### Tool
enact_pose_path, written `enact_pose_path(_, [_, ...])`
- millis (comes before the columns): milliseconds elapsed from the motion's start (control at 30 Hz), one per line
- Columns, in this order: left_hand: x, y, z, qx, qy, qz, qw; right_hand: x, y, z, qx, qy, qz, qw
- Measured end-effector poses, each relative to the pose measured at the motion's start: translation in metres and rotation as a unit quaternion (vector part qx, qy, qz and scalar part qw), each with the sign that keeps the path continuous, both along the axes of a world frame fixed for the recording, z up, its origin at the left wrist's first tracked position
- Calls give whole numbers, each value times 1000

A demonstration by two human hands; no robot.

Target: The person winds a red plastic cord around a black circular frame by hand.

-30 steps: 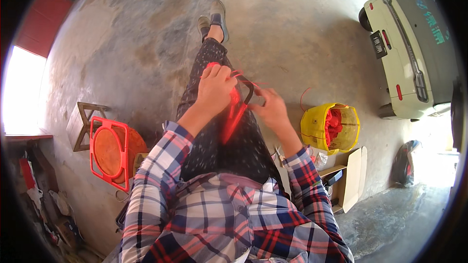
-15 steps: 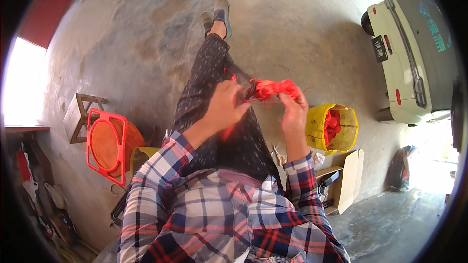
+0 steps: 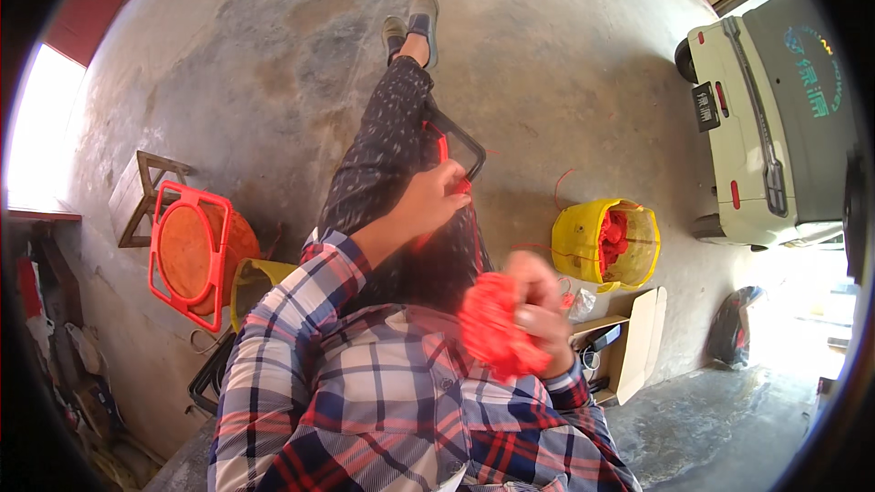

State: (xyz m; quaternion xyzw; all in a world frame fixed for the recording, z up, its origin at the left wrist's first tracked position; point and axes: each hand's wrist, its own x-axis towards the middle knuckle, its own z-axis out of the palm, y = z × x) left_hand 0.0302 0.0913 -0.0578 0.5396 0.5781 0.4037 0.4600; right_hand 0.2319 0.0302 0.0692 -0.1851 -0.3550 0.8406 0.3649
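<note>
Over my lap, my left hand (image 3: 430,202) is closed around a thin frame (image 3: 469,148), whose black corner and red edge show beyond my fingers. The rest of that frame is hidden by the hand or blurred. Near my belly, my right hand (image 3: 540,314) grips a bundle of red cord (image 3: 499,326), smeared by motion. A red strand runs down from the left hand toward this bundle.
On the right stands a yellow bucket (image 3: 583,241) with red cord inside, beside an open cardboard box (image 3: 638,346). To the left are a red frame (image 3: 219,264) on an orange round thing, and a wooden stool (image 3: 132,205). A vehicle (image 3: 743,146) is parked at far right.
My right hand has pulled the red bundle down and toward my belly, away from the left hand. The black corner of the frame has come into sight; my left hand has lowered a little.
</note>
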Motion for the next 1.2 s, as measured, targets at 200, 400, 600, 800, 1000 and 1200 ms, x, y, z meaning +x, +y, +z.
enact_pose_path(200, [6, 0, 11, 51, 118, 88, 988, 10, 40, 46, 195, 202, -63, 958])
enact_pose_path(400, [-14, 21, 29, -139, -277, 195, 931, -4, 108, -27, 573, -461, -166, 657])
enact_pose_path(600, [-13, 44, 26, -335, -299, 188, 874, -52, 123, -121, 578, -529, -168, 599])
enact_pose_path(800, [-16, 37, 29, -144, -166, 211, 953, -55, 118, -125, 435, -371, -252, 781])
enact_pose_path(1000, [-3, 23, 43, -5, -139, 207, 968, -57, 104, -88, 564, -419, -212, 680])
enact_pose_path(1200, [-17, 33, 58, -157, -221, 81, 959, -51, 107, -104, 411, -378, -219, 800])
